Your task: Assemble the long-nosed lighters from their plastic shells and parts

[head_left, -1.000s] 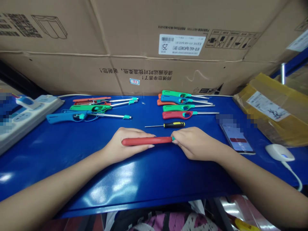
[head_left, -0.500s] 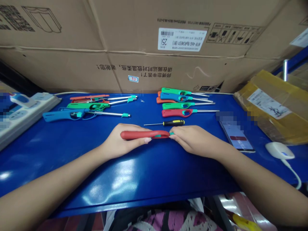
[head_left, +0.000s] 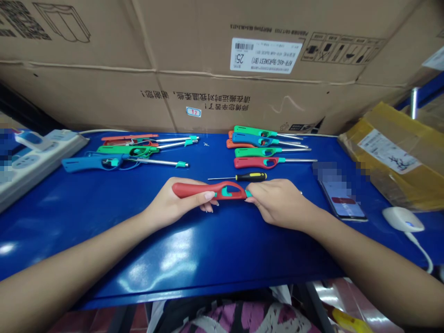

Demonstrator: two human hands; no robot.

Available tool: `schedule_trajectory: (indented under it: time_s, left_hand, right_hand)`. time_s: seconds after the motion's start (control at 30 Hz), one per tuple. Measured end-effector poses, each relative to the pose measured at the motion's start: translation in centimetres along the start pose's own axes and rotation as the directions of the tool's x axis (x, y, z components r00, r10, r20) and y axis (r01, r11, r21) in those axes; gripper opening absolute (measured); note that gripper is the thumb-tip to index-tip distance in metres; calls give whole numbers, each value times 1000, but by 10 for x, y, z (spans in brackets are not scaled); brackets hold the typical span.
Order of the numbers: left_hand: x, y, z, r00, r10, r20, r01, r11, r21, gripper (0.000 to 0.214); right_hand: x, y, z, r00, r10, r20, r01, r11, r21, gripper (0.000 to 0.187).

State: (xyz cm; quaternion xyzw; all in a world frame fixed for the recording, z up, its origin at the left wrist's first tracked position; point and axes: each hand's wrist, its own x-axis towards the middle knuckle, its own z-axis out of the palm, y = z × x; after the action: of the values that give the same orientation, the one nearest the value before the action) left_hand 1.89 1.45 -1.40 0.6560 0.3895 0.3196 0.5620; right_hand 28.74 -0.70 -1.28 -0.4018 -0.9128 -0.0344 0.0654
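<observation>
Red plastic fills our grip: the lighter [head_left: 208,190] sits between both hands, just above the blue surface [head_left: 194,249], in front of the screwdriver [head_left: 239,177]. Our left hand [head_left: 169,206] has its fingers closed around the handle, while our right hand [head_left: 280,203] pinches the teal collar at the nozzle end, the metal tube hidden in that palm. A second ago we saw only the plain red back of the body; since then we have rolled it, and the trigger loop with its teal trigger now faces us. We judge this turn brings the working side up for checking. Five finished-looking lighters [head_left: 267,149] lie stacked beyond, and another pile [head_left: 132,151] lies far left.
</observation>
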Motion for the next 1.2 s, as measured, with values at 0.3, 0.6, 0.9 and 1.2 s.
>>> schedule_trajectory:
  time_s: [0.3, 0.6, 0.9, 1.2]
  left_hand:
    - [-5, 5, -1, 959, 278, 57, -282, 909, 306, 10]
    - [-6, -2, -3, 979, 196, 50, -202, 961, 189, 15]
    - [-6, -3, -1, 950, 302, 77, -311, 911, 272, 13]
    - [-7, -4, -3, 876, 452, 170, -482, 811, 330, 10]
  right_hand:
    - [-2, 0, 2, 997, -36, -67, 33, 999, -42, 31]
    - [-5, -5, -1, 974, -107, -198, 96, 993, -64, 36]
    - [-6, -4, -5, 969, -125, -213, 115, 991, -62, 34]
    - [-7, -5, -4, 992, -86, -96, 89, 995, 33, 27]
